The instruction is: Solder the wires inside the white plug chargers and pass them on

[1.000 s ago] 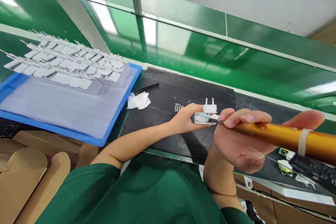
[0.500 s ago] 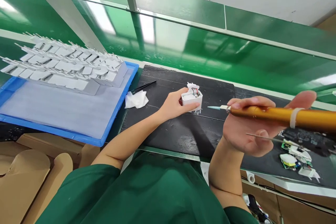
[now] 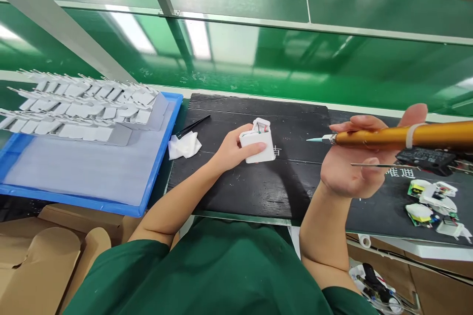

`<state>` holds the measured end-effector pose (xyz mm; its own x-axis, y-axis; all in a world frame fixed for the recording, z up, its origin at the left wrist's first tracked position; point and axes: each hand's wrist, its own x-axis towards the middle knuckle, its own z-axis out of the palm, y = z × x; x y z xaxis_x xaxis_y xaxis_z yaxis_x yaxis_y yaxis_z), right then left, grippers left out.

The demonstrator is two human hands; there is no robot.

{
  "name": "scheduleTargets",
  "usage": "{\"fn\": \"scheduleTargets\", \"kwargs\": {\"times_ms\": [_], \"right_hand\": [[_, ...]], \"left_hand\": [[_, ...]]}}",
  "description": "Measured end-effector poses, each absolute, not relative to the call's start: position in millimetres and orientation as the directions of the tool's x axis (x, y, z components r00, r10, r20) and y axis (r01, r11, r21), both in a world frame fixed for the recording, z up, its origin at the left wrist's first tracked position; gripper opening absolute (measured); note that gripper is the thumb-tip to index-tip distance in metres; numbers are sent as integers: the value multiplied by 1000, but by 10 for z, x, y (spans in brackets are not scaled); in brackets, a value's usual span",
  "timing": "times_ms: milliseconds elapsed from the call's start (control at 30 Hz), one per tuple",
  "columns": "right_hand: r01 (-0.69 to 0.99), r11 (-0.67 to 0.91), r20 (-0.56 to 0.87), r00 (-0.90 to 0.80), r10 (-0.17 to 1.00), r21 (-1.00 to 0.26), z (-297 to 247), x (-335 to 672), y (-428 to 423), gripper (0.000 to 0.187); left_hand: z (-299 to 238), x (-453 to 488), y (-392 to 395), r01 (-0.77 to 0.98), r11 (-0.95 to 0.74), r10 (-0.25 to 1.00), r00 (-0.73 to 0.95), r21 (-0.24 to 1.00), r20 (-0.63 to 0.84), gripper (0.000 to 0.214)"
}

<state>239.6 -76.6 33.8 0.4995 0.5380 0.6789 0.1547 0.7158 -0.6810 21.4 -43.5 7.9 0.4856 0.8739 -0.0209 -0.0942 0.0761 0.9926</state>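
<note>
My left hand [image 3: 231, 150] grips a small white charger housing [image 3: 258, 145] just above the black mat [image 3: 258, 182], its open end up with red and coloured wires showing inside. My right hand [image 3: 354, 162] holds a gold pen-shaped tool [image 3: 399, 136] level, its pale pointed tip aimed left and a short way from the housing. A thin metal rod [image 3: 384, 165] also lies across the right hand's fingers.
A blue tray [image 3: 111, 192] at left carries rows of white plug housings [image 3: 81, 110] on grey foam. A white wipe [image 3: 185, 146] and a black brush [image 3: 192, 125] lie beside it. Small circuit boards [image 3: 430, 202] sit at right. Cardboard [image 3: 40, 256] lies below the bench.
The left hand lifted the housing off the mat and turned it open end up, moving left. The right hand drew the tool tip away from it to the right.
</note>
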Motion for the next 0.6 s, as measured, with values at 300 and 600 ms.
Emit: {"fn": "scheduleTargets", "kwargs": {"times_ms": [300,600], "right_hand": [[252,777,787,428,445,-576,222,2545,-732,60],[354,651,716,536,447,-671,59,2858,-770,46]], "left_hand": [[92,232,-417,-56,13,870,494,998,16,50],[86,231,-423,40,-4,841,540,999,-18,40]]}}
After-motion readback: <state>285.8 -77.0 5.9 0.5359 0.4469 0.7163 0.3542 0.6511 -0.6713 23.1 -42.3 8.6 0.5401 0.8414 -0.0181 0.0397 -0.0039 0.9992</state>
